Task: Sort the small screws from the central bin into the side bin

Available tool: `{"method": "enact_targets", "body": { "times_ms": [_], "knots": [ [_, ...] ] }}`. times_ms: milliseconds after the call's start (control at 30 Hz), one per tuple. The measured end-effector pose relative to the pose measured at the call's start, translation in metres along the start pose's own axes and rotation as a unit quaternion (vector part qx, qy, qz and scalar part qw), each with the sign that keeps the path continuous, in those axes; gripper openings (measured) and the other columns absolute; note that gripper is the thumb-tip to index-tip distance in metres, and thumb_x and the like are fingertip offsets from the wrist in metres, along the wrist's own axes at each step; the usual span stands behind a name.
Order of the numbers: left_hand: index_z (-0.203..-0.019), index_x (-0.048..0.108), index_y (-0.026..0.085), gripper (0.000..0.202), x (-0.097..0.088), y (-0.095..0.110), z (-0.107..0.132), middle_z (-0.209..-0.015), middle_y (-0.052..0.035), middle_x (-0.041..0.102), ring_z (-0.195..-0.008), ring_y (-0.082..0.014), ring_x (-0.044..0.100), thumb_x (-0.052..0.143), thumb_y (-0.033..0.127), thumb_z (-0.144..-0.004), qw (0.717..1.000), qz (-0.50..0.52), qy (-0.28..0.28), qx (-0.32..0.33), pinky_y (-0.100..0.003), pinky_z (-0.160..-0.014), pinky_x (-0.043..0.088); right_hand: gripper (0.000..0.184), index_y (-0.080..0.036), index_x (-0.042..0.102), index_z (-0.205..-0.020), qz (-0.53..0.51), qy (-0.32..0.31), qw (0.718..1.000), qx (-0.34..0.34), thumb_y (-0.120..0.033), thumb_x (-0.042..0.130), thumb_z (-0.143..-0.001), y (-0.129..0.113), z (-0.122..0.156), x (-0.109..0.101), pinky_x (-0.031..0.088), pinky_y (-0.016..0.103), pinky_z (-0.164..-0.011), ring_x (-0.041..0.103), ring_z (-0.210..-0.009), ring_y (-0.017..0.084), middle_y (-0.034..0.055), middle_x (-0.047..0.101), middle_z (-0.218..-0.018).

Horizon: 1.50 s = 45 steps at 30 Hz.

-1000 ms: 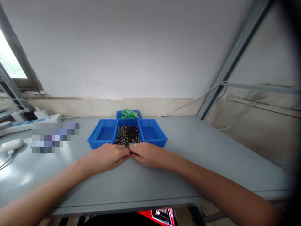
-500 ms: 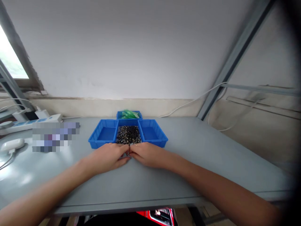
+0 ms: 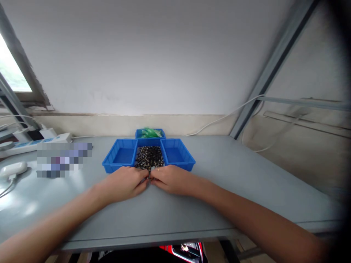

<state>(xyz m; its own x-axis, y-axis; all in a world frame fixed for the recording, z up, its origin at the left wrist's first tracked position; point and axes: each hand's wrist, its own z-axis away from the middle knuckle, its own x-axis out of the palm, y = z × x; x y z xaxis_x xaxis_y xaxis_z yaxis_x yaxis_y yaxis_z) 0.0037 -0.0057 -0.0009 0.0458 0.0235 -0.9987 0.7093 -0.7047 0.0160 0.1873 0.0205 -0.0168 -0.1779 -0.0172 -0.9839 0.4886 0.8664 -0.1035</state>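
Observation:
My left hand [image 3: 124,183] and my right hand [image 3: 171,179] meet at the fingertips just in front of a pile of small dark and brassy metal parts [image 3: 149,157]. Both hands are closed in a pinch. Something small and dark shows between the fingertips, too small to name. The pile lies between a left blue bin [image 3: 111,167] and a right blue bin [image 3: 189,165]. My hands cover the near edge of the pile and part of the bins' front walls.
Behind the pile stands another blue bin [image 3: 136,133] holding green plastic bags [image 3: 149,133]. On the left of the grey table [image 3: 186,215] are a power strip [image 3: 59,139], a white case [image 3: 13,168] with a cable and a blurred-out item [image 3: 64,160]. A white wall rises behind.
The fingertips have shifted slightly, and a small dark piece shows more plainly between them. Bins and pile stay put, apart from a slight camera shift.

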Motion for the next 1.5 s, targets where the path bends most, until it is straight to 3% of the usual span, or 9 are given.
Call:
{"method": "enact_targets", "body": {
  "times_ms": [867, 1100, 1500],
  "knots": [
    [-0.084, 0.054, 0.018, 0.020, 0.0024, -0.0033, 0.0008, -0.075, 0.0003, 0.062, -0.064, -0.0148, 0.058, 0.037, 0.029, -0.087, 0.999, 0.014, 0.028, 0.016, -0.025, -0.052, 0.036, 0.026, -0.014, 0.057, -0.079, 0.026, -0.016, 1.000, -0.007, -0.021, 0.034, -0.089, 0.0024, -0.0004, 0.0035, 0.042, 0.025, -0.060, 0.058, -0.067, 0.015, 0.0059, 0.063, -0.077],
    [-0.079, 0.052, 0.018, 0.018, 0.0025, -0.0032, 0.0008, -0.066, 0.0004, 0.060, -0.057, -0.0148, 0.056, 0.039, 0.029, -0.085, 0.999, -0.004, 0.034, 0.014, -0.024, -0.049, 0.035, 0.023, -0.013, 0.058, -0.081, 0.018, -0.020, 1.000, 0.007, -0.020, 0.037, -0.088, -0.0024, -0.0003, -0.0021, 0.040, 0.024, -0.060, 0.058, -0.069, 0.015, 0.0060, 0.064, -0.079],
    [-0.076, 0.052, 0.017, 0.016, 0.0039, -0.0002, -0.0007, -0.077, -0.0028, 0.064, -0.065, -0.0179, 0.061, 0.040, 0.024, -0.083, 1.000, -0.024, 0.001, 0.005, -0.025, -0.054, 0.042, 0.021, -0.016, 0.054, -0.072, 0.063, 0.029, 0.997, -0.023, -0.023, 0.041, -0.086, -0.0025, 0.0028, -0.0025, 0.030, 0.024, -0.052, 0.052, -0.062, 0.012, 0.0014, 0.060, -0.068]
  ]
}}
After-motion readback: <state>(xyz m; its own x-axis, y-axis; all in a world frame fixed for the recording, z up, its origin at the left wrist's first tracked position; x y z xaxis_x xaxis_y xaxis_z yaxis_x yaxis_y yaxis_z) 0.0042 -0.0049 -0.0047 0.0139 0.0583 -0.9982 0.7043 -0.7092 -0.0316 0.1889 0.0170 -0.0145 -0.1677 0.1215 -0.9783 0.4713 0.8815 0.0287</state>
